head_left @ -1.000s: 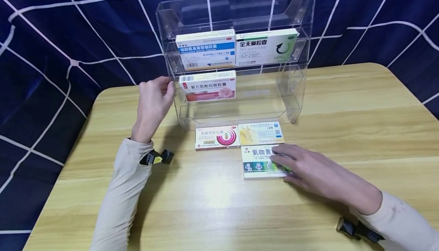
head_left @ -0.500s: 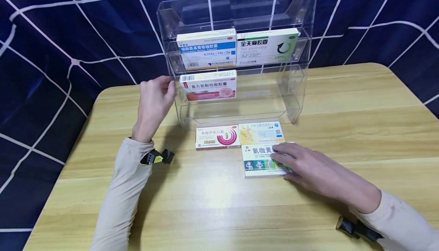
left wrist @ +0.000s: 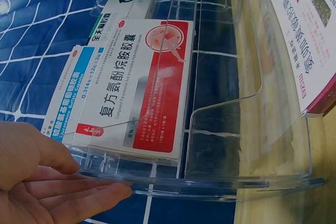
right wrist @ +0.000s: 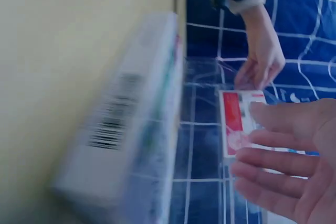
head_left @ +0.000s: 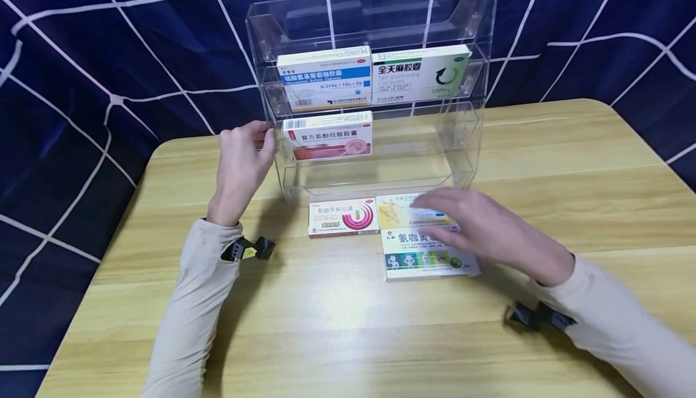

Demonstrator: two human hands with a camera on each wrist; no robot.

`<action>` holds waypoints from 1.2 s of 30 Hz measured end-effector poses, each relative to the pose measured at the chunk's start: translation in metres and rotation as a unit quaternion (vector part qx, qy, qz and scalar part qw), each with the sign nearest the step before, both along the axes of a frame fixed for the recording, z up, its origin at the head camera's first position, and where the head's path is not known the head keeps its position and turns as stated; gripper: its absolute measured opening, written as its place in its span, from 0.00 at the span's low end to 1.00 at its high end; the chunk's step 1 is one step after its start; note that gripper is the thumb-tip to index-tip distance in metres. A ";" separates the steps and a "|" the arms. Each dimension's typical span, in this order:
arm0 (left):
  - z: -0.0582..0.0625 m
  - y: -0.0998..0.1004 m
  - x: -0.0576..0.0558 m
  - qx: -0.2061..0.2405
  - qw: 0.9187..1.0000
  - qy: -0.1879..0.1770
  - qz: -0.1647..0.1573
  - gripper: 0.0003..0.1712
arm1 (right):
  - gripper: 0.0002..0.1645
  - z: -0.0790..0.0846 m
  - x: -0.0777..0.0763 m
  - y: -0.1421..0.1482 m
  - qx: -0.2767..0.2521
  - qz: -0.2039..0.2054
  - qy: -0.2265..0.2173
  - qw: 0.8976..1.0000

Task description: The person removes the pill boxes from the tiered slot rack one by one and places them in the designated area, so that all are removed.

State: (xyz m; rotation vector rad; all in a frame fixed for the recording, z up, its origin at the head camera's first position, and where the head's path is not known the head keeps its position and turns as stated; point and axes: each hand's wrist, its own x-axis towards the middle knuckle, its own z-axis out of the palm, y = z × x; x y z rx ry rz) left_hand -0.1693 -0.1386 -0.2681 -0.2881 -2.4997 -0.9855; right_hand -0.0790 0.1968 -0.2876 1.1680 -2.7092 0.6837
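My left hand (head_left: 239, 168) pinches the left side edge of a clear plastic display rack (head_left: 462, 165); the left wrist view shows thumb and fingers on either side of that edge. Over the table, my right hand (head_left: 484, 223) hovers with straight, spread fingers and nothing in them. It partly covers a yellow and white medicine box (head_left: 393, 212) and the top of a white and green medicine box (head_left: 418, 262), both lying flat before the rack. To their left lies a white medicine box with pink arcs (head_left: 339, 217). A blurred barcode end of a box (right wrist: 118, 114) shows in the right wrist view.
On the rack's middle tier stand a blue and white box (head_left: 326, 84) and a green and white box (head_left: 418, 78). Lower left holds a red and white box (head_left: 328, 138). A dark blue curtain (head_left: 179, 41) hangs behind the wooden table (head_left: 304, 325).
My right hand has come off the white and green box and moved up and left over the yellow and white one. The left hand keeps its place at the rack.
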 end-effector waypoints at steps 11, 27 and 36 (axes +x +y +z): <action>0.000 0.000 -0.001 -0.006 1.000 0.009 -0.003 0.13 | 0.20 0.014 -0.066 -0.041 -0.182 -0.146 -0.092 0.968; 0.000 0.000 -0.001 -0.005 1.000 0.002 0.002 0.14 | 0.26 0.012 -0.106 -0.073 -0.260 -0.193 -0.154 0.933; 0.000 -0.001 -0.001 -0.006 1.000 -0.001 0.003 0.14 | 0.22 0.012 -0.110 -0.074 -0.260 -0.196 -0.156 0.933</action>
